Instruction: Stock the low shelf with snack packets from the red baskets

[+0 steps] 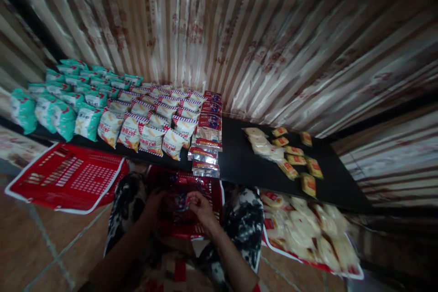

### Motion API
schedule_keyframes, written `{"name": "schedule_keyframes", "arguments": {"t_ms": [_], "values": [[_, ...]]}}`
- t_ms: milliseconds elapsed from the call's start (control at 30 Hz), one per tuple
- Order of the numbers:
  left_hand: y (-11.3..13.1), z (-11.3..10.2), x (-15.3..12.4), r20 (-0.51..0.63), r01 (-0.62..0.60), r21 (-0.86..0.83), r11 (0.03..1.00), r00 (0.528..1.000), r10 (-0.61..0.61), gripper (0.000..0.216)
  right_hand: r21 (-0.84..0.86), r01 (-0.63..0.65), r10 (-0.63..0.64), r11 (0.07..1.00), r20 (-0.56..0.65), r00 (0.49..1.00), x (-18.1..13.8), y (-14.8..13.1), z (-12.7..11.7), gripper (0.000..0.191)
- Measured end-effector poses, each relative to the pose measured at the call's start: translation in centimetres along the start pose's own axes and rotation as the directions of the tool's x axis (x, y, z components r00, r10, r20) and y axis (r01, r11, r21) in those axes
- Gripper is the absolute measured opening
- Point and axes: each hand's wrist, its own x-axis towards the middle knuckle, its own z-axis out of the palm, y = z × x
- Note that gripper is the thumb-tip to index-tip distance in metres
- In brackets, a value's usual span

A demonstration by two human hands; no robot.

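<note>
My right hand [202,210] is over a red basket [219,196] between my knees, its fingers closed at the edge of a dark snack packet [181,203] with a blue-and-red print. On the packet's other side is my left hand [155,204]; its fingers are lost in shadow. Just beyond, on the black table, runs a column of dark red packets [209,121] with silver undersides. White snack bags [147,139] with striped edges stand in rows to its left, and teal bags [61,118] fill the far left.
On the black table's [239,159] right part lie small yellow packs [296,159] and pale round packs [262,143]. A basket of pale packs [308,228] stands on the floor at right, an upturned red basket [75,175] at left. A striped curtain [219,23] hangs behind.
</note>
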Motion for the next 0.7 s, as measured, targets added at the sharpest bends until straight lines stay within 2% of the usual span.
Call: {"name": "schedule_keyframes", "arguments": {"t_ms": [100, 167, 267, 400, 533, 600, 700], "values": [[0.4, -0.6, -2.2, 0.272, 0.033, -0.06, 0.998, 0.962, -0.015, 0.037, 0.018, -0.013, 0.011, 1.0, 0.1, 0.995, -2.6, -1.7, -0.9, 0.022], [0.3, -0.8, -3.2, 0.342, 0.049, -0.073, 0.996, 0.939, -0.021, 0.036, 0.031, 0.004, -0.008, 1.0, 0.135, 0.991, -3.8, -2.8, -1.3, 0.024], [-0.1, -0.9, -4.0, 0.377, 0.041, -0.095, 0.995, 0.926, -0.002, 0.035, 0.055, 0.024, -0.033, 0.998, 0.163, 0.986, -5.2, -4.1, -2.0, 0.028], [0.0, -0.8, -4.7, 0.386, -0.105, -0.081, 0.991, 0.914, 0.128, 0.039, 0.139, -0.006, -0.018, 0.99, 0.17, 0.985, -6.9, -5.9, -2.4, 0.031], [0.3, 0.0, -5.3, 0.478, -0.244, -0.003, 0.97, 0.851, 0.216, 0.053, 0.263, -0.019, -0.023, 0.965, 0.153, 0.988, -8.7, -7.8, -2.2, 0.031], [0.1, 0.6, -5.3, 0.502, -0.377, 0.085, 0.922, 0.816, 0.287, 0.052, 0.306, 0.005, -0.052, 0.952, 0.145, 0.988, -9.4, -8.5, -2.0, 0.033], [-0.4, 1.5, -5.1, 0.468, -0.512, 0.218, 0.831, 0.802, 0.371, 0.038, 0.326, 0.037, -0.075, 0.945, 0.107, 0.991, -9.7, -8.9, -2.0, 0.035]]}}
